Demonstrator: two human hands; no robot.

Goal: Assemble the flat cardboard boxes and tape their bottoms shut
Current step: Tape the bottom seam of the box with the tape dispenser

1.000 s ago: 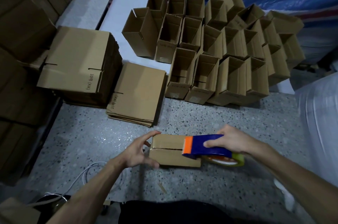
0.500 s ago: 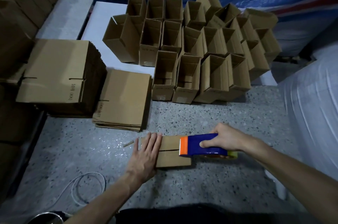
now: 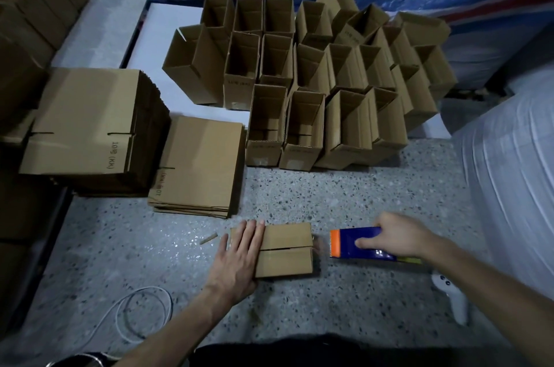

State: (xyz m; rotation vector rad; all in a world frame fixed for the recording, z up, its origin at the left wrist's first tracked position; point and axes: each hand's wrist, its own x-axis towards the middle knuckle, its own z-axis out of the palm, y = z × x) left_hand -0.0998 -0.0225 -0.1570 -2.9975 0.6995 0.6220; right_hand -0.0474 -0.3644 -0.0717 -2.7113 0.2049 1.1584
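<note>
Left hand (image 3: 239,252): fingers straight, flat on the box (image 3: 286,260).
Right hand (image 3: 398,236): fingers curled round the tape dispenser (image 3: 353,242).
Risk: any uncut tape could drag the box rightward.

1. Roughly twenty open boxes (image 3: 304,127) are being kept upright.
2. Two flat-box stacks (image 3: 90,121) are being kept beside them.
3. One closed box (image 3: 287,250) is being pressed.
4. One tape dispenser (image 3: 347,250) is being held.
</note>
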